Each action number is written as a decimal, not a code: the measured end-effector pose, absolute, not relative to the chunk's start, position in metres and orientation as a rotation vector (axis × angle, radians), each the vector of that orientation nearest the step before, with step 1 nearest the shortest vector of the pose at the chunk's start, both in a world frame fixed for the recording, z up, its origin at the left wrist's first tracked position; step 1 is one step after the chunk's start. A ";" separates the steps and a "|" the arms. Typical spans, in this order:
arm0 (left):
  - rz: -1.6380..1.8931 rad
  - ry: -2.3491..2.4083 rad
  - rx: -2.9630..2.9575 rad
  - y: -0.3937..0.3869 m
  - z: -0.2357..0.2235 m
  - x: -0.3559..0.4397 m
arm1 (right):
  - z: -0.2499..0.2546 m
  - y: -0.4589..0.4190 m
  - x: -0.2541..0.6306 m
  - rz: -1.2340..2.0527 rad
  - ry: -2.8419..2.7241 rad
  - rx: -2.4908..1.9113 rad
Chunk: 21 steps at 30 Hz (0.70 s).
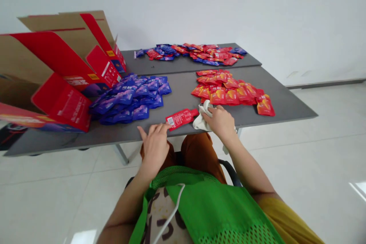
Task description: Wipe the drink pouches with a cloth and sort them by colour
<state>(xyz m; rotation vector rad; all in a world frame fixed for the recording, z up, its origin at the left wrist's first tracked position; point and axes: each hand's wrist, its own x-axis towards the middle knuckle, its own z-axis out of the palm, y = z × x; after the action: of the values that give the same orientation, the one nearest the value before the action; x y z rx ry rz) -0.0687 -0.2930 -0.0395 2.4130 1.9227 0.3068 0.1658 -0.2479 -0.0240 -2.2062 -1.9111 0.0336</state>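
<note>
A red spouted pouch lies printed side up near the table's front edge, its spout end pointing right. My left hand rests at the pouch's left end, fingers stretched out and thumb apart, fingertips touching beside the barcode. In my right hand a white cloth is bunched, pressed on the table at the spout end; part of the cloth hangs over the edge. Beyond my right hand lies a pile of red-orange pouches. Purple-blue pouches are heaped to the left of the red one.
Open red cardboard boxes stand on the left of the grey table. Along the back, by the white wall, is a mixed row of red and blue pouches. My knees are under the front edge.
</note>
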 end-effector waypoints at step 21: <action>0.354 2.165 2.236 -0.266 -0.002 -0.109 | -0.035 -0.255 0.123 -0.135 -1.808 -2.112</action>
<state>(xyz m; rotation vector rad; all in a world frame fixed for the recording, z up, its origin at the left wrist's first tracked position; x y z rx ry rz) -0.1094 -0.2663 -0.0022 2.2364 2.1652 0.3536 0.1225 -0.2553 -0.0347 -2.1116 -1.8082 -0.1351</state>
